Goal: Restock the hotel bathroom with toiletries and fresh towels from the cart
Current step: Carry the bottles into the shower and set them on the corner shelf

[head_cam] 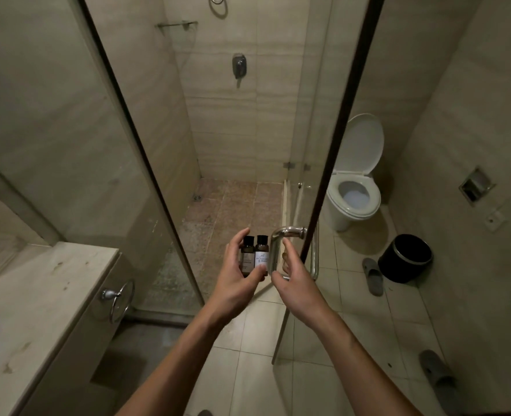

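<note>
My left hand [236,274] holds two small dark toiletry bottles [255,253] with black caps and pale labels, upright and side by side, in front of the shower stall. My right hand [293,280] curls loosely around the chrome door handle [278,250] of the glass shower door [332,163], fingers apart and only partly closed on it. The door stands swung open towards me. A small glass shelf [177,25] is fixed high on the shower wall.
A stone vanity counter [38,298] with a towel ring [119,298] is at the left. A toilet [354,187] with raised lid, a black bin [405,258] and grey slippers [372,276] are at the right. A fixed glass panel [98,145] borders the shower.
</note>
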`<action>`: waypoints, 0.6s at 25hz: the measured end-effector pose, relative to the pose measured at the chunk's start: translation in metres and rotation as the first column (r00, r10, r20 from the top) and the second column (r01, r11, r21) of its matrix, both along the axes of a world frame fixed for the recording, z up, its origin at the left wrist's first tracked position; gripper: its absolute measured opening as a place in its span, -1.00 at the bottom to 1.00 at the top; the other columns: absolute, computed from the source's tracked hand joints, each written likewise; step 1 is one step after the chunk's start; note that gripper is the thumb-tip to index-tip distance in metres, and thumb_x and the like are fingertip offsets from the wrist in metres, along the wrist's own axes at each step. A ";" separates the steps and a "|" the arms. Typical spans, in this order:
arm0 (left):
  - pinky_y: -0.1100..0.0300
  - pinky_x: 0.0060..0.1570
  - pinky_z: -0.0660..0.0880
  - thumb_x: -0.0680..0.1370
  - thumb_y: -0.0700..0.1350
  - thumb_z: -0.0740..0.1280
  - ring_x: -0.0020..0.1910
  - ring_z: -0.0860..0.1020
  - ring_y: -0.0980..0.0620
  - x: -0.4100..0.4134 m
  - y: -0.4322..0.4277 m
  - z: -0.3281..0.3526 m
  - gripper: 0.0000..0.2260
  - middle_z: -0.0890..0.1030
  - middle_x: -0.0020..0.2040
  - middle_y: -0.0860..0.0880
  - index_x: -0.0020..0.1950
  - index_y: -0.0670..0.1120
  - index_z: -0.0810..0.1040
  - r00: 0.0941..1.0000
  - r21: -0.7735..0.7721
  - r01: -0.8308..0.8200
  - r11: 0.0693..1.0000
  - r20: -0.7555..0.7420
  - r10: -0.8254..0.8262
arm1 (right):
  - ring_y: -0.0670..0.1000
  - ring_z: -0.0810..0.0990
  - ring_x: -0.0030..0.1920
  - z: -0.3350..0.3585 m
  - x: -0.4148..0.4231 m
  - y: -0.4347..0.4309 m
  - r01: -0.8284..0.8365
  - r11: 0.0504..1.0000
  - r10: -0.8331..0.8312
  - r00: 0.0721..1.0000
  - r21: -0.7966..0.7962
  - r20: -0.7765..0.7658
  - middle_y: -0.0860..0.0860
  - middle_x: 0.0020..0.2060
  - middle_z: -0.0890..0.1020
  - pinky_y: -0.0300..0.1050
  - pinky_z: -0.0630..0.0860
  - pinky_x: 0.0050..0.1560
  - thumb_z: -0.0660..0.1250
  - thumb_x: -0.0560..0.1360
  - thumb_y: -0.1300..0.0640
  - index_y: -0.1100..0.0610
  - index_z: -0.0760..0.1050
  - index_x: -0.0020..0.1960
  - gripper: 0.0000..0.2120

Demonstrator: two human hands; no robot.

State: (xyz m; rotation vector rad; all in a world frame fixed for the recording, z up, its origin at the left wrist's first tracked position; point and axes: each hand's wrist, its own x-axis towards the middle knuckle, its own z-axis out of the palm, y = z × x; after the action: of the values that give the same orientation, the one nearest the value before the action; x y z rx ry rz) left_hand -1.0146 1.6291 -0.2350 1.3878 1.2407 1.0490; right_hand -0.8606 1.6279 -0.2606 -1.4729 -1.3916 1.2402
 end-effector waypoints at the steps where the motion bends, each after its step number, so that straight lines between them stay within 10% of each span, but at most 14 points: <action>1: 0.12 0.16 0.60 0.58 -0.26 0.38 0.19 0.61 0.02 0.009 -0.002 0.000 -0.36 0.38 0.42 -0.02 0.54 0.18 0.22 1.000 0.001 -0.002 1.000 0.007 0.002 | -0.18 0.19 0.53 0.001 0.008 0.001 -0.001 1.000 0.001 1.000 0.004 -0.008 -0.22 0.55 0.21 -0.24 0.24 0.42 0.27 0.56 -0.04 -0.29 0.00 0.58 -0.31; 5: 0.04 0.21 0.59 0.58 -0.30 0.36 0.23 0.58 0.01 0.041 -0.002 0.002 -0.37 0.37 0.43 -0.06 0.54 0.14 0.24 1.000 0.006 -0.009 1.000 0.026 0.009 | -0.11 0.26 0.53 0.003 0.036 0.003 -0.011 0.999 0.010 1.000 0.035 0.023 -0.16 0.57 0.24 0.09 0.25 0.54 0.28 0.59 0.08 -0.37 0.03 0.55 -0.30; 15: -0.07 0.18 0.60 0.58 -0.30 0.36 0.15 0.63 -0.08 0.107 0.000 -0.002 -0.37 0.44 0.37 -0.11 0.51 0.19 0.24 0.998 -0.009 0.056 0.998 0.028 -0.056 | -0.08 0.50 0.39 -0.002 0.108 -0.005 0.089 0.995 -0.091 0.996 0.051 0.026 -0.20 0.48 0.40 0.00 0.43 0.43 0.27 0.57 0.16 -0.37 0.14 0.52 -0.31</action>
State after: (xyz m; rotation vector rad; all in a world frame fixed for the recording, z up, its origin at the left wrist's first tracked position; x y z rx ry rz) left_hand -0.9074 1.6289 -0.2370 1.3883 1.1783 1.0194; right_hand -0.7527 1.6227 -0.2627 -1.5073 -1.3500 1.1249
